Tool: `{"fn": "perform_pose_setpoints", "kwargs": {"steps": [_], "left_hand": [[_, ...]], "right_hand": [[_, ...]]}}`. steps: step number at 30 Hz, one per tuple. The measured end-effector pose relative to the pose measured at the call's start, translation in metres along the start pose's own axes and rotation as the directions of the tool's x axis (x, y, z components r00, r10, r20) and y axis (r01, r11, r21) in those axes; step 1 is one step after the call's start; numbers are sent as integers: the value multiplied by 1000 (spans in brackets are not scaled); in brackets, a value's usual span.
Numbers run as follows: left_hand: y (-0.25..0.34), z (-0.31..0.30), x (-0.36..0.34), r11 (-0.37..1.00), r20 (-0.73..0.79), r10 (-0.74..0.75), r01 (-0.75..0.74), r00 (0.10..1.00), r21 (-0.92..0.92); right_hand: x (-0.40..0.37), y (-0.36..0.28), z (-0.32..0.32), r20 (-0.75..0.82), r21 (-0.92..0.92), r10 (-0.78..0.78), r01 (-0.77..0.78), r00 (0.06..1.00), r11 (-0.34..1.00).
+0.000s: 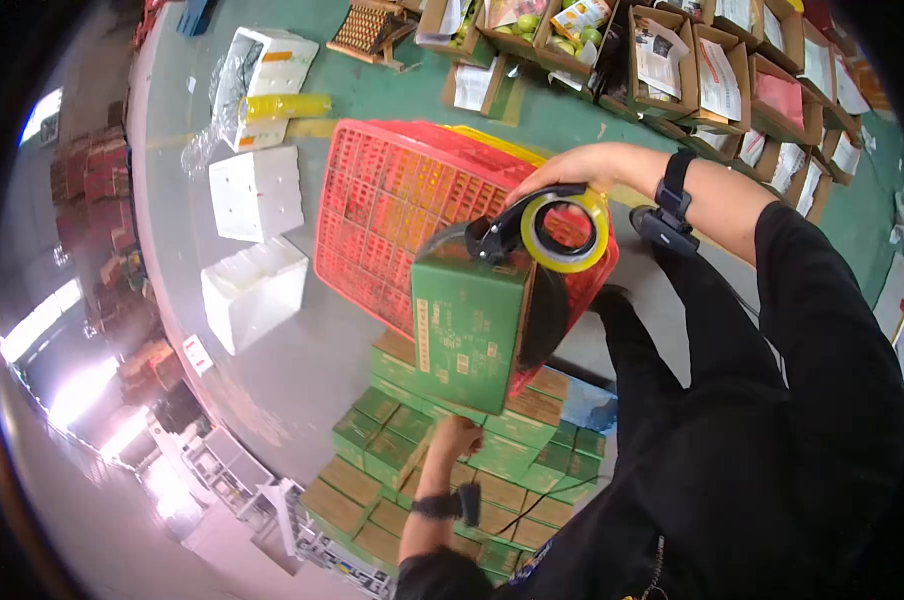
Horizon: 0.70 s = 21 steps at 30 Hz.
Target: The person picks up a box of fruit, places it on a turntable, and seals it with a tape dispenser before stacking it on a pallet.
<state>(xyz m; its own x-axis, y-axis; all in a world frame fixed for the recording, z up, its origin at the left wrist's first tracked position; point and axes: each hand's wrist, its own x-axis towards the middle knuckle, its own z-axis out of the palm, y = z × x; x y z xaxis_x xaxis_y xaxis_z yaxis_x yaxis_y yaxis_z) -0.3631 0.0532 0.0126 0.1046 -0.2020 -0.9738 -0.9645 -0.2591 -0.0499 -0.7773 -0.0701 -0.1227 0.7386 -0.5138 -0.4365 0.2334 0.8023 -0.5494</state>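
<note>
My right hand (572, 168) grips a black tape dispenser (502, 232) from above, fingers wrapped over its frame. A roll of yellow tape (594, 245) sits in it. The dispenser's head lies at the upper edge of a green carton (464, 335) with printed labels. This carton stands on end in front of a red plastic crate (382, 205). Just below the carton's lower edge, my left hand (456, 438) has its fingers curled closed; what they hold, if anything, is hidden. A dark strap (438, 507) circles that wrist.
Stacked green cartons (387, 440) lie below my left hand. White foam boxes (255, 290) stand on the floor to the left. Open cardboard boxes (672, 75), some with green fruit, line the top right. A wooden rack (372, 28) is at the top.
</note>
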Motion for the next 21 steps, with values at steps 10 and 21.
{"fn": "perform_pose_setpoints", "kwargs": {"steps": [10,21], "left_hand": [[185,-112,-4,242,-44,876,-358,481,902],[84,34,37,598,-769,-292,-519,568,-610]], "right_hand": [[-62,33,10,-173,27,-287,296,942,955],[-36,135,115,132,-226,145,-113,981,968]]}}
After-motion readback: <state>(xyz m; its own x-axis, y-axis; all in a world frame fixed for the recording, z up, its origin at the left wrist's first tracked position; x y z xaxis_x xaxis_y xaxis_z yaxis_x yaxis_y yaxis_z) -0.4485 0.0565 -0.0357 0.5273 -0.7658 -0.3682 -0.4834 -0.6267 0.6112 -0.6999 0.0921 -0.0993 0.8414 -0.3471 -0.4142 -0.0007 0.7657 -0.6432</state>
